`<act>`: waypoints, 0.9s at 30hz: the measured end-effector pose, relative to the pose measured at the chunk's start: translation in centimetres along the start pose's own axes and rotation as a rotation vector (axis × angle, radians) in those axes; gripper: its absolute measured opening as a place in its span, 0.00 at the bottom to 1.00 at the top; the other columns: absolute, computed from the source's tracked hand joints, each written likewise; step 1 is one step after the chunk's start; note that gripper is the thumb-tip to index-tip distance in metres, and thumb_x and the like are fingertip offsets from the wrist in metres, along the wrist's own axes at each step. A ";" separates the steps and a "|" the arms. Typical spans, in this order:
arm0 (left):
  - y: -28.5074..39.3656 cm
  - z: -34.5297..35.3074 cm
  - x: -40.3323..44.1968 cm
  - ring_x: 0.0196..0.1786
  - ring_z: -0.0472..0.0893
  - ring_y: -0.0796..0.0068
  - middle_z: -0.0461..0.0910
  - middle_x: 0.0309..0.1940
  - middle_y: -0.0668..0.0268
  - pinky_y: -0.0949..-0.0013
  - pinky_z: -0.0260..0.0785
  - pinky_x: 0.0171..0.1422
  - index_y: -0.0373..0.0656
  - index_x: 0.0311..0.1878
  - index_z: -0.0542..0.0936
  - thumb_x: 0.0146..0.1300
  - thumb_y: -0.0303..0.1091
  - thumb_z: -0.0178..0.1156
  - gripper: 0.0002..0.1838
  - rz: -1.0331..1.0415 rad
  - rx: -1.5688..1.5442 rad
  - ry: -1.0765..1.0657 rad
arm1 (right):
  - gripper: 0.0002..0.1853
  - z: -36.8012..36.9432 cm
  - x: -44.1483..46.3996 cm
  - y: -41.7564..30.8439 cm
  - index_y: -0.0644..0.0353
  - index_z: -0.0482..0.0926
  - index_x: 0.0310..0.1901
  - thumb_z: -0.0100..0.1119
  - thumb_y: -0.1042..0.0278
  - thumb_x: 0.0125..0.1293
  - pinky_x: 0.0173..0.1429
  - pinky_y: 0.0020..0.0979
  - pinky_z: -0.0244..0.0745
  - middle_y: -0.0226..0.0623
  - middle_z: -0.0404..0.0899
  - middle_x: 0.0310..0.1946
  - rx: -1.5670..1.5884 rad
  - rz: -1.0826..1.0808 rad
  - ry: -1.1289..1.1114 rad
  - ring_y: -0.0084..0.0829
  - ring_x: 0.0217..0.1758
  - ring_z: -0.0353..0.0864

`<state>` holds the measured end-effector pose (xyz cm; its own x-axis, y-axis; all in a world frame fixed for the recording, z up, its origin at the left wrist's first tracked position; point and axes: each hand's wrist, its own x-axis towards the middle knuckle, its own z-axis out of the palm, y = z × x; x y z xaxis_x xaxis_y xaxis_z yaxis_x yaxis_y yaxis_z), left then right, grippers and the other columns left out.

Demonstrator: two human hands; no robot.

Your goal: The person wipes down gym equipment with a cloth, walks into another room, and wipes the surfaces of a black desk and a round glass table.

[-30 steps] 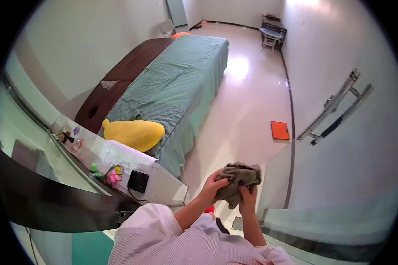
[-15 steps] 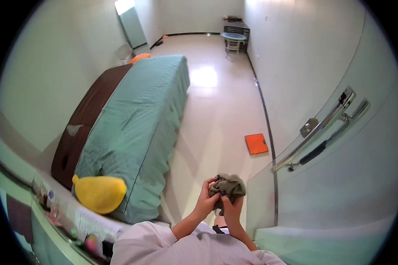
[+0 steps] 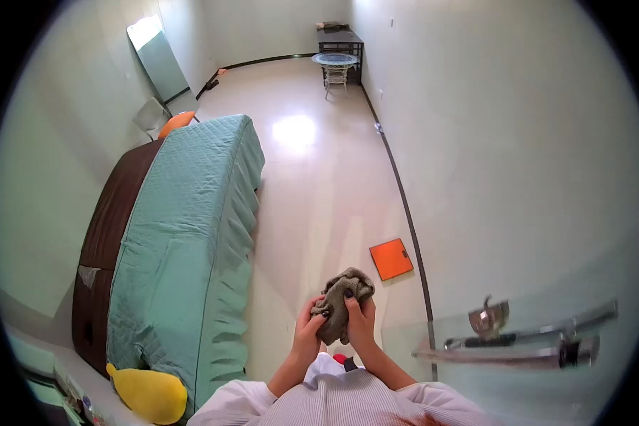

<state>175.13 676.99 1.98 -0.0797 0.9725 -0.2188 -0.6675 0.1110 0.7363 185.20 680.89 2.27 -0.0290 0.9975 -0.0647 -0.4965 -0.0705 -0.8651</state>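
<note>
A crumpled grey-brown cloth [image 3: 341, 302] is held up in front of my body, above the pale floor. My left hand [image 3: 309, 330] grips its lower left side, thumb on top. On the right side my right hand [image 3: 361, 323] holds the same cloth, its thumb pressed into the folds. The fingers behind the cloth are mostly hidden.
To the left stands a bed with a green cover [image 3: 170, 234] and a yellow pillow [image 3: 149, 394]. An orange square [image 3: 391, 259] lies on the floor. A glass door with a metal handle [image 3: 532, 341] is at right. A round table [image 3: 336, 61] stands far back.
The view has moved forward and turned, so the bed has shifted left and the counter has mostly left view. The door handle now appears lower. Both hands still hold the cloth, its folds changed.
</note>
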 end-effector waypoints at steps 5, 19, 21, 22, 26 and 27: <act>3.2 -2.2 10.7 0.53 0.71 0.71 0.69 0.51 0.60 0.71 0.63 0.59 0.37 0.59 0.63 0.54 0.24 0.47 0.25 0.082 0.091 0.072 | 0.15 4.0 10.9 2.5 0.68 0.69 0.50 0.49 0.70 0.63 0.51 0.24 0.69 0.35 0.74 0.44 -0.086 0.075 0.004 0.23 0.46 0.73; 17.9 -2.2 44.8 0.55 0.68 0.73 0.68 0.52 0.62 0.71 0.60 0.61 0.35 0.60 0.63 0.55 0.28 0.51 0.27 0.091 0.287 -0.157 | 0.15 14.1 44.8 3.3 0.67 0.70 0.50 0.49 0.68 0.63 0.54 0.24 0.67 0.33 0.74 0.44 0.030 -0.036 0.075 0.22 0.47 0.71; 18.8 -1.9 49.9 0.55 0.68 0.73 0.68 0.52 0.62 0.71 0.60 0.61 0.35 0.60 0.63 0.55 0.29 0.51 0.27 0.080 0.262 -0.153 | 0.15 13.5 50.0 4.0 0.66 0.71 0.49 0.49 0.67 0.64 0.53 0.24 0.67 0.33 0.74 0.44 -0.017 -0.052 0.081 0.21 0.47 0.71; 19.3 -1.6 52.9 0.54 0.69 0.74 0.68 0.52 0.62 0.71 0.60 0.60 0.35 0.60 0.64 0.55 0.29 0.52 0.27 0.082 0.237 -0.139 | 0.15 13.2 53.0 3.9 0.66 0.71 0.48 0.49 0.67 0.64 0.52 0.24 0.67 0.33 0.74 0.44 -0.051 -0.032 0.117 0.21 0.46 0.71; 21.7 -0.3 63.8 0.53 0.69 0.76 0.69 0.50 0.63 0.73 0.60 0.58 0.36 0.61 0.63 0.58 0.29 0.52 0.26 0.118 0.306 -0.166 | 0.18 14.0 63.6 3.0 0.64 0.72 0.46 0.49 0.57 0.66 0.49 0.24 0.66 0.32 0.75 0.41 0.017 -0.020 0.175 0.20 0.43 0.71; 22.7 0.4 66.6 0.53 0.69 0.76 0.69 0.50 0.63 0.73 0.60 0.58 0.36 0.61 0.63 0.58 0.29 0.52 0.26 0.128 0.304 -0.160 | 0.19 14.6 66.5 2.4 0.64 0.72 0.47 0.48 0.55 0.67 0.49 0.24 0.66 0.32 0.75 0.41 0.079 -0.001 0.165 0.20 0.43 0.71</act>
<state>154.92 744.37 4.37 -0.0155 0.9995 -0.0275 -0.4070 0.0188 0.9132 169.36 747.15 3.14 0.1107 0.9825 -0.1500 -0.5633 -0.0623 -0.8239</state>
